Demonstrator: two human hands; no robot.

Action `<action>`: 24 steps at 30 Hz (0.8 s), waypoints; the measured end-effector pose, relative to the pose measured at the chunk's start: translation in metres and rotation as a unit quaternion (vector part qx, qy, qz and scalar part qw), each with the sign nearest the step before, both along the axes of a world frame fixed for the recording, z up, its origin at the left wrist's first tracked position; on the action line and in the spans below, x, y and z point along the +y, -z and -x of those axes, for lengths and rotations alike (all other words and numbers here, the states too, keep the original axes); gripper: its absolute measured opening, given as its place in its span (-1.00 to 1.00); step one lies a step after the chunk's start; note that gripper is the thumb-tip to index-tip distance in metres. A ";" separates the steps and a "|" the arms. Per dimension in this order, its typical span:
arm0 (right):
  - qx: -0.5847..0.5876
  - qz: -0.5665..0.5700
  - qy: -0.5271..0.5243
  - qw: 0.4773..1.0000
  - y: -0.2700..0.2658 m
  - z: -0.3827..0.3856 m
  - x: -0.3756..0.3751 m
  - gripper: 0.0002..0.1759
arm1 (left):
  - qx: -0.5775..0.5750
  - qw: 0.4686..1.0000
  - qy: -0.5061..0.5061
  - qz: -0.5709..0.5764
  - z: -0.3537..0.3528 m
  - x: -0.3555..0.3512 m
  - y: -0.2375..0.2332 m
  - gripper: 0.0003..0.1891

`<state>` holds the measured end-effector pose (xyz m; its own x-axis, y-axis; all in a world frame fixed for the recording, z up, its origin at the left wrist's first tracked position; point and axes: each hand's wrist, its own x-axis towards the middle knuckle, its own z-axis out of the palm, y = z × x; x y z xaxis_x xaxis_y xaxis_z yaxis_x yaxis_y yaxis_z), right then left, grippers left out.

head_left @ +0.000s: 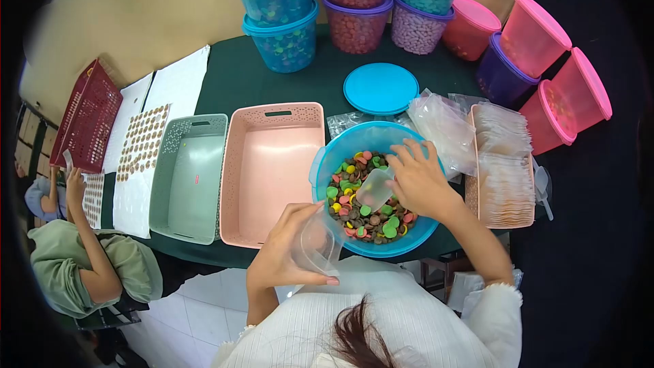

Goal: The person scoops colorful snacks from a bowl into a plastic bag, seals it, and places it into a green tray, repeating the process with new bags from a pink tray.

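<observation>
The dark green surface point(272, 85) carries a pink perforated basket point(272, 163), with a round blue tub point(364, 138) beside it. Of the two hands, the left hand point(276, 249) grips a clear plastic pouch point(317, 242) at the tub's near-left rim; the right hand point(422, 177), over the tub, grasps a translucent scoop point(373, 189). The scoop sits among brown, green, pink and yellow discs point(381, 228) inside the tub.

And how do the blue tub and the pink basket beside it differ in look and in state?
The blue tub is round, while the pink basket is rectangular. The blue tub holds mixed brown, green, yellow and pink pieces, with the right hand over them; the pink basket shows its bare bottom. Both are open-topped and stand on the dark green cloth.
</observation>
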<state>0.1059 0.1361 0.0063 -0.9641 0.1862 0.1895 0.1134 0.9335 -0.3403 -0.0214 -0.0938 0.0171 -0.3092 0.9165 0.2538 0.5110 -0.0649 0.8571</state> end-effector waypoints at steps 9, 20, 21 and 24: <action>-0.278 -0.181 -0.064 0.941 0.000 0.008 0.012 -0.81 | -0.033 0.999 0.000 0.042 -0.016 -0.021 0.007 0.07; -0.044 -0.416 0.073 0.905 0.032 0.042 0.006 -0.81 | -0.098 0.994 -0.030 0.036 -0.046 -0.007 0.025 0.13; -0.044 -0.415 0.071 0.906 0.038 0.045 0.006 -0.81 | -0.099 0.994 -0.040 0.019 -0.048 -0.006 0.025 0.09; -0.028 -0.412 0.017 0.910 0.043 0.048 0.010 -0.79 | -0.092 0.994 -0.057 -0.003 -0.051 -0.005 0.027 0.06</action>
<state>0.0575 0.1456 -0.0372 -0.9727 0.0332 0.2297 0.1433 0.8645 0.4818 0.0298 -0.0987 -0.0101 -0.4532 0.8710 0.1895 0.3499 -0.0216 0.9365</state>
